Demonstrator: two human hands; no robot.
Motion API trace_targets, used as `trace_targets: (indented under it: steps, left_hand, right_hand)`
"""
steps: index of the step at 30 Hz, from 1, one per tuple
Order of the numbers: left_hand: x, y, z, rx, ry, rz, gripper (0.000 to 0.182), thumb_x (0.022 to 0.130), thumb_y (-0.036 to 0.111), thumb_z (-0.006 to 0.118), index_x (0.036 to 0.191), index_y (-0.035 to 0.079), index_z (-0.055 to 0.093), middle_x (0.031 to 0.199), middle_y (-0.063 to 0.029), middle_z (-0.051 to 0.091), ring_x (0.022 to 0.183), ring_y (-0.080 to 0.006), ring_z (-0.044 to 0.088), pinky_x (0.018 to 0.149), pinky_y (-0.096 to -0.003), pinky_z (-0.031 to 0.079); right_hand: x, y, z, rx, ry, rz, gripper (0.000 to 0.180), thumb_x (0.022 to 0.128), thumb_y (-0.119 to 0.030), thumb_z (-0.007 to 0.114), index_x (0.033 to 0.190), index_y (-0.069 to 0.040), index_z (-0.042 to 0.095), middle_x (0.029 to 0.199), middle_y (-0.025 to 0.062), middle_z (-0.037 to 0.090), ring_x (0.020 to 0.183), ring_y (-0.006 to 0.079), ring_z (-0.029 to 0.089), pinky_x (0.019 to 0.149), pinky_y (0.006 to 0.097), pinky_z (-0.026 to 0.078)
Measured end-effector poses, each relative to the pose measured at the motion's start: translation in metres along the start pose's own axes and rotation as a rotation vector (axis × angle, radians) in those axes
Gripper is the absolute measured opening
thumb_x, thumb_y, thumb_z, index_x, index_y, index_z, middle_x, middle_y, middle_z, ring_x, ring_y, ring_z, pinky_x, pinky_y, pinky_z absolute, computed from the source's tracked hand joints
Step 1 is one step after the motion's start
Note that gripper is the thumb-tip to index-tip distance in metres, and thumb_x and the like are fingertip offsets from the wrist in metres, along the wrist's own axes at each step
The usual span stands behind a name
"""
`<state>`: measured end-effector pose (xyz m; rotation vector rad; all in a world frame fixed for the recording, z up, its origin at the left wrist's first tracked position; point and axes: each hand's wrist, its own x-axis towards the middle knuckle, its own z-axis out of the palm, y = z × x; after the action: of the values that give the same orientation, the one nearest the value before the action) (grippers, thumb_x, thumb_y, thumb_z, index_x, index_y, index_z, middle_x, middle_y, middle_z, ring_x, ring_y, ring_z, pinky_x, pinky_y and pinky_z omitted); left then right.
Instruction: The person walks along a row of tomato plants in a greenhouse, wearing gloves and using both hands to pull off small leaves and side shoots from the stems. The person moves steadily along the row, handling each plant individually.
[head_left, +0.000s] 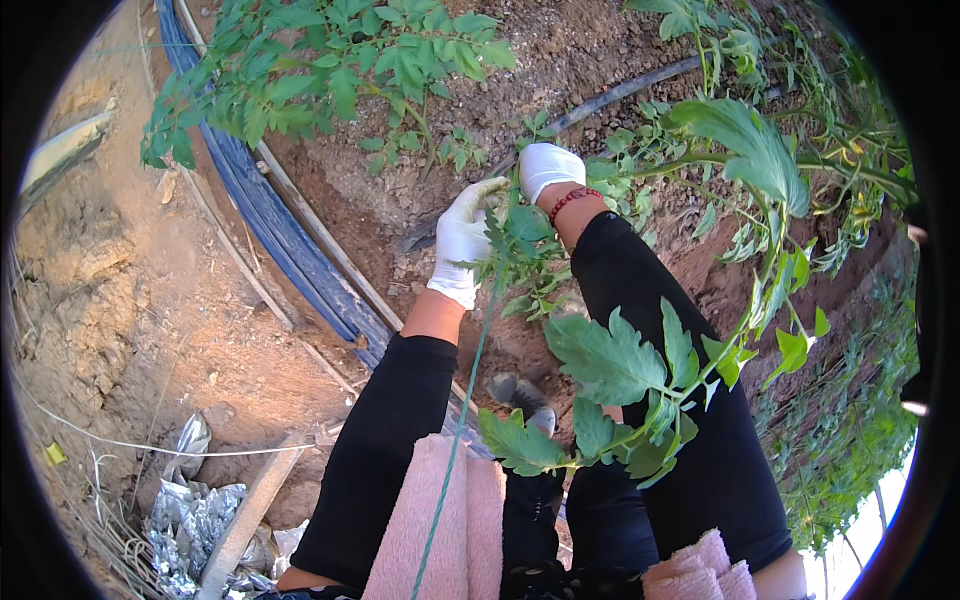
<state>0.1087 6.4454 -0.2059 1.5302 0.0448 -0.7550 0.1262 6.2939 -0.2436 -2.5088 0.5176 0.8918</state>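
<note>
My left hand (463, 234), in a thin white glove, has its fingers curled at the left side of a young tomato plant (527, 229). My right hand (551, 169), gloved the same way, is beyond the plant's top leaves, beside a black drip hose (622, 93). Its fingers are turned away from me and hidden. Leaves cover the stem and what the fingertips touch. A green twine (471, 382) rises from the bottom of the view to the plant, between my forearms.
Another tomato plant (322, 71) grows at the upper left. Leafy tomato branches (600, 382) hang across my right sleeve. Dark blue flat hoses (277, 217) run along the bed. Crumpled silver film (195, 525) and a wooden stick (247, 510) lie lower left. A pink towel (442, 517) hangs before me.
</note>
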Motion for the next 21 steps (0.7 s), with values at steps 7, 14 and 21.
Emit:
trace_targets:
  steps: [7, 14, 21]
  left_hand:
    - [-0.045, 0.024, -0.002, -0.113, 0.2, -0.029, 0.035, 0.085, 0.0, 0.058, 0.119, -0.001, 0.049, 0.107, -0.0099, 0.058, 0.089, -0.0148, 0.06, 0.072, -0.0249, 0.051]
    - [-0.151, 0.071, -0.038, -0.028, 0.441, -0.117, 0.04, 0.086, 0.004, 0.058, 0.124, 0.002, 0.046, 0.11, -0.0068, 0.056, 0.081, -0.014, 0.06, 0.069, -0.0231, 0.05]
    - [-0.27, 0.171, -0.051, 0.171, 0.454, -0.126, 0.034, 0.088, 0.007, 0.057, 0.121, 0.005, 0.049, 0.101, -0.0055, 0.061, 0.075, -0.0107, 0.061, 0.061, -0.0198, 0.047]
  right_hand:
    - [-0.005, 0.017, -0.03, 0.048, 0.207, 0.079, 0.024, 0.076, -0.01, 0.058, 0.098, -0.009, 0.068, 0.093, 0.0149, 0.066, 0.084, 0.0323, 0.064, 0.074, 0.0412, 0.051]
    - [-0.197, 0.051, -0.022, 0.69, 0.541, -0.131, 0.023, 0.082, -0.01, 0.06, 0.104, -0.004, 0.059, 0.093, 0.0141, 0.062, 0.08, 0.0278, 0.059, 0.069, 0.0318, 0.048]
    - [-0.452, 0.144, 0.023, 0.65, 0.175, 0.365, 0.042, 0.073, -0.006, 0.065, 0.114, -0.001, 0.058, 0.103, 0.0175, 0.063, 0.095, 0.0261, 0.062, 0.083, 0.033, 0.048]
